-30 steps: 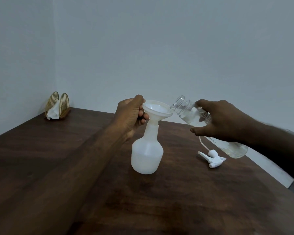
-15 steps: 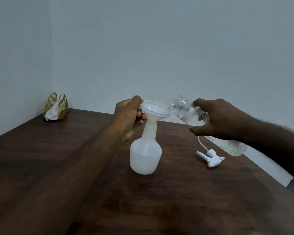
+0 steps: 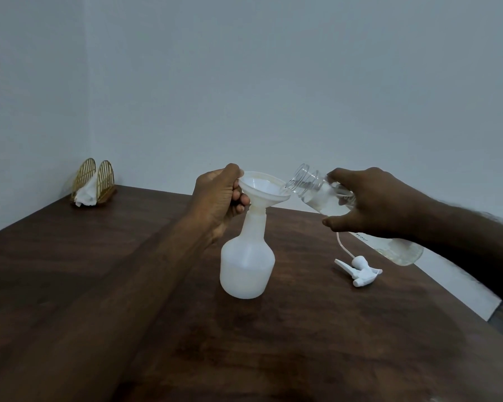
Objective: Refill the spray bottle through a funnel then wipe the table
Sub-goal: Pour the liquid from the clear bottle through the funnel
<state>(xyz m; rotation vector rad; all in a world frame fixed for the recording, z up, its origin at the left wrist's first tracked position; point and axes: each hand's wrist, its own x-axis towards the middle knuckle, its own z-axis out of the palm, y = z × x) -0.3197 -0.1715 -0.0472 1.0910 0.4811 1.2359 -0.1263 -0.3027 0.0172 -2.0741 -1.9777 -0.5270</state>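
A white translucent spray bottle (image 3: 246, 265) stands upright on the dark wooden table (image 3: 317, 343), without its head. A white funnel (image 3: 264, 189) sits in its neck. My left hand (image 3: 217, 200) grips the funnel's left rim. My right hand (image 3: 369, 203) holds a clear water bottle (image 3: 317, 192), tilted with its open mouth at the funnel's right rim. Water lies inside the clear bottle near its neck. The white trigger spray head (image 3: 360, 272) with its tube lies on the table to the right.
A gold wire napkin holder with white napkins (image 3: 93, 184) stands at the table's far left corner by the wall. The table's right edge (image 3: 459, 303) runs diagonally close behind my right arm. Pale walls close the back and left.
The clear bottle's mouth has moved slightly left and closer to the funnel rim. My left hand stays on the funnel.
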